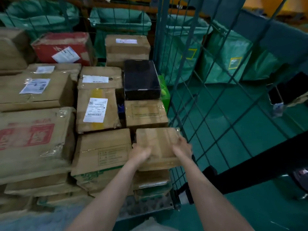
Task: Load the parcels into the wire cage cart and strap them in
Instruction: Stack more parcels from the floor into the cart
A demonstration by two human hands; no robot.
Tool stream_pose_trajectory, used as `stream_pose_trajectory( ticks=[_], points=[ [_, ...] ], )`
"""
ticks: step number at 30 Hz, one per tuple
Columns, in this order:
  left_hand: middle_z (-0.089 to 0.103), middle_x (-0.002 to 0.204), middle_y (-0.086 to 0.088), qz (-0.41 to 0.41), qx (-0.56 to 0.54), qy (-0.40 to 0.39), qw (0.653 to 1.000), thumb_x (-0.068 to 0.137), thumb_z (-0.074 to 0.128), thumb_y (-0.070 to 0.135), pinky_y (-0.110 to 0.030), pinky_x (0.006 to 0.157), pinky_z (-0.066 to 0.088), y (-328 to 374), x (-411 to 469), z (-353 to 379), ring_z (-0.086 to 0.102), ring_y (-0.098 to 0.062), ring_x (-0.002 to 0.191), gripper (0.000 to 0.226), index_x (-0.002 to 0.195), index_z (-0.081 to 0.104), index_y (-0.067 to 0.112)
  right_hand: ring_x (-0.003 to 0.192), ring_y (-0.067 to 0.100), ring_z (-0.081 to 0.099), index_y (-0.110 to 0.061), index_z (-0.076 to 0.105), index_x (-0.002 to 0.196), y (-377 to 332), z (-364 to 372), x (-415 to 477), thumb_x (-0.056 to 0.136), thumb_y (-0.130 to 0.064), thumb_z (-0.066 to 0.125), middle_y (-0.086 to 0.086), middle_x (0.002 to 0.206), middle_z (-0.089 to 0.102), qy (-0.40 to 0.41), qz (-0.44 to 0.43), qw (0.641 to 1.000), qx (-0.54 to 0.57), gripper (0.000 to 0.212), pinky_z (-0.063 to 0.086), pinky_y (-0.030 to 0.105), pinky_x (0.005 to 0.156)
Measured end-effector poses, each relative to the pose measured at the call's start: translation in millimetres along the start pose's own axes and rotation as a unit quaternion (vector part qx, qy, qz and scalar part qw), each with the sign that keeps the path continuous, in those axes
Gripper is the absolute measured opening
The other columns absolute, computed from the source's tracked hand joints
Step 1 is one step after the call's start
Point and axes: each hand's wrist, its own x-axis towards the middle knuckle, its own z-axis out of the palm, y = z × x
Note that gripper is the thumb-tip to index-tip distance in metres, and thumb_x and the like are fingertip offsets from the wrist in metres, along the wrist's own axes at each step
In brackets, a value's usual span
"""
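My left hand (140, 153) and right hand (182, 148) grip the small box (158, 140) at the cart's (179, 179) near right corner. Set down crooked on that uneven stack, it could slip off.

Wire cage cart (156, 40) standing on a green floor (250, 127), cardboard parcels (100, 157) stacked inside it left of and below a black box (141, 79), grey base plate (150, 206) showing well below that box, green sacks (233, 64) on the floor to its right.
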Motion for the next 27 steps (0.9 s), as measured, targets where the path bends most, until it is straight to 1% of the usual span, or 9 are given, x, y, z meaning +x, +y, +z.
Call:
stream_pose_trajectory(
  ticks=[2, 4, 7, 12, 15, 18, 22, 25, 27],
  points=[
    [0.055, 0.125, -0.010, -0.009, 0.026, -0.023, 0.999, 0.079, 0.055, 0.049, -0.038, 0.096, 0.049, -3, 3, 1, 0.059, -0.024, 0.102, 0.067, 0.132, 0.048, 0.008, 0.129, 0.039, 0.029, -0.027, 0.024, 0.144, 8, 0, 6, 0.088, -0.026, 0.051, 0.018, 0.141, 0.024, -0.006, 0.010, 1.000, -0.013, 0.061, 0.034, 0.040, 0.101],
    [0.057, 0.124, -0.011, -0.018, 0.067, -0.033, 0.997, 0.080, 0.053, 0.052, -0.039, 0.094, 0.050, -6, 7, 4, 0.060, -0.025, 0.102, 0.061, 0.126, 0.055, 0.010, 0.125, 0.038, 0.033, -0.024, 0.027, 0.137, 14, -1, 9, 0.089, -0.027, 0.051, 0.017, 0.135, 0.028, -0.017, 0.005, 1.000, -0.023, 0.054, 0.037, 0.037, 0.088],
    [0.050, 0.135, -0.012, -0.049, 0.120, -0.058, 0.990, 0.088, 0.052, 0.050, -0.036, 0.100, 0.046, -2, 4, 6, 0.052, -0.029, 0.118, 0.061, 0.135, 0.049, 0.010, 0.119, 0.038, 0.039, -0.020, 0.027, 0.131, 18, -5, 17, 0.088, -0.032, 0.052, 0.017, 0.131, 0.031, -0.038, 0.013, 0.999, -0.036, 0.051, 0.040, 0.037, 0.088],
    [0.047, 0.138, -0.014, -0.068, 0.188, -0.092, 0.975, 0.098, 0.045, 0.035, -0.036, 0.102, 0.041, 9, 0, 3, 0.048, -0.029, 0.123, 0.047, 0.137, 0.043, 0.010, 0.130, 0.040, 0.032, -0.032, 0.009, 0.145, 14, -7, 17, 0.072, -0.041, 0.060, 0.018, 0.148, 0.023, -0.114, 0.053, 0.991, -0.047, 0.089, 0.039, 0.059, 0.099],
    [0.048, 0.133, -0.013, -0.087, 0.204, -0.123, 0.967, 0.099, 0.045, 0.033, -0.036, 0.098, 0.044, 7, -2, 2, 0.051, -0.028, 0.118, 0.045, 0.137, 0.041, 0.010, 0.122, 0.040, 0.040, -0.030, 0.006, 0.144, 13, -10, 16, 0.072, -0.029, 0.061, 0.018, 0.139, 0.033, -0.141, 0.076, 0.986, -0.047, 0.091, 0.045, 0.056, 0.089],
    [0.044, 0.139, -0.014, -0.103, 0.230, -0.142, 0.957, 0.100, 0.041, 0.033, -0.035, 0.099, 0.043, 8, -6, 3, 0.049, -0.029, 0.122, 0.048, 0.141, 0.037, 0.010, 0.117, 0.041, 0.043, -0.029, 0.010, 0.137, 17, -8, 16, 0.069, -0.028, 0.060, 0.019, 0.132, 0.038, -0.140, 0.100, 0.984, -0.049, 0.085, 0.045, 0.056, 0.092],
    [0.036, 0.147, -0.015, -0.115, 0.262, -0.155, 0.946, 0.101, 0.039, 0.031, -0.036, 0.106, 0.036, 4, -6, 5, 0.039, -0.031, 0.132, 0.052, 0.145, 0.030, 0.006, 0.128, 0.040, 0.036, -0.026, -0.005, 0.148, 24, -2, 16, 0.073, -0.030, 0.059, 0.019, 0.142, 0.034, -0.129, 0.099, 0.984, -0.066, 0.099, 0.040, 0.054, 0.102],
    [0.046, 0.141, -0.016, -0.116, 0.258, -0.110, 0.953, 0.092, 0.058, 0.032, -0.035, 0.103, 0.041, -1, -1, 7, 0.047, -0.030, 0.127, 0.056, 0.136, 0.044, 0.000, 0.125, 0.042, 0.038, -0.027, -0.006, 0.149, 21, -5, 15, 0.074, -0.027, 0.059, 0.018, 0.141, 0.034, -0.134, 0.103, 0.983, -0.077, 0.099, 0.043, 0.056, 0.098],
    [0.038, 0.147, -0.016, -0.120, 0.287, -0.137, 0.940, 0.097, 0.048, 0.029, -0.035, 0.109, 0.035, 1, -4, 8, 0.039, -0.030, 0.133, 0.053, 0.142, 0.036, 0.002, 0.125, 0.044, 0.038, -0.025, -0.004, 0.149, 19, -8, 14, 0.076, -0.025, 0.059, 0.020, 0.143, 0.032, -0.140, 0.102, 0.980, -0.096, 0.096, 0.044, 0.058, 0.095]
  ],
)
